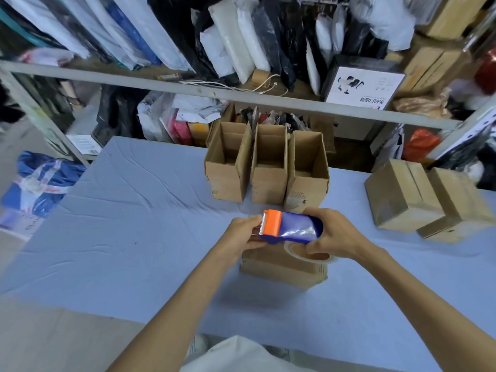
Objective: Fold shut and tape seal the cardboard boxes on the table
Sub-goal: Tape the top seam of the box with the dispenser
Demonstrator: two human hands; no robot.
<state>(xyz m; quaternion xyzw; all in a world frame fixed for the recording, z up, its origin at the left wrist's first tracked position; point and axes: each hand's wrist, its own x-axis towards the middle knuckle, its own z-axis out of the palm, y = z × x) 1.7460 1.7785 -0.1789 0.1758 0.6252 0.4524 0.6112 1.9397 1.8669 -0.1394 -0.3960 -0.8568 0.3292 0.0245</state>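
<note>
A blue tape dispenser with an orange cutter head (pixel 288 227) is held above a closed cardboard box (pixel 281 267) at the table's middle. My right hand (pixel 332 233) grips the dispenser's rear, over its clear tape roll (pixel 308 253). My left hand (pixel 243 233) pinches the tape end at the orange cutter. Three open-topped cardboard boxes (pixel 268 165) stand in a row behind, flaps up. Two closed boxes (pixel 426 200) lie at the right edge of the table.
The table carries a light blue cloth (pixel 134 224). A metal shelf rail (pixel 214 95) crosses behind it, with many bagged parcels above and below. A blue bag (pixel 40 181) sits off the table's left side.
</note>
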